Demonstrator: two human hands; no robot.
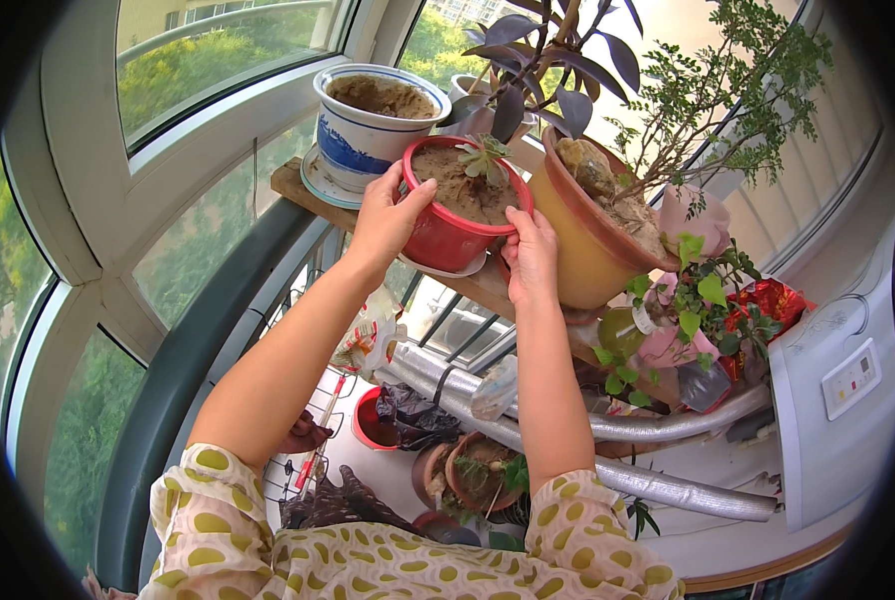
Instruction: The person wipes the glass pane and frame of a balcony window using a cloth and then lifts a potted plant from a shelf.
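Note:
Both my hands grip a red plastic flowerpot (447,244) at its rim, one on each side. Inside it, a small rosette succulent (485,159) grows from brown soil (455,191). My left hand (391,214) has its thumb over the left rim, and my right hand (530,251) pinches the right rim. Under the pot is a white saucer (455,268) on a wooden plank (485,291); I cannot tell whether the pot rests on it. Just left stands a blue-and-white ceramic pot (350,154) with soil in it. A large yellow-brown pot (579,225) is close on the right.
A purple-leaved plant (552,67) and a fine-leaved shrub (755,97) rise behind. The plank sits by a dark railing (185,337) near the windows. Below are foil-wrapped pipes (680,487), a red bucket (372,427) and terracotta pots (459,461). A white appliance (830,450) stands right.

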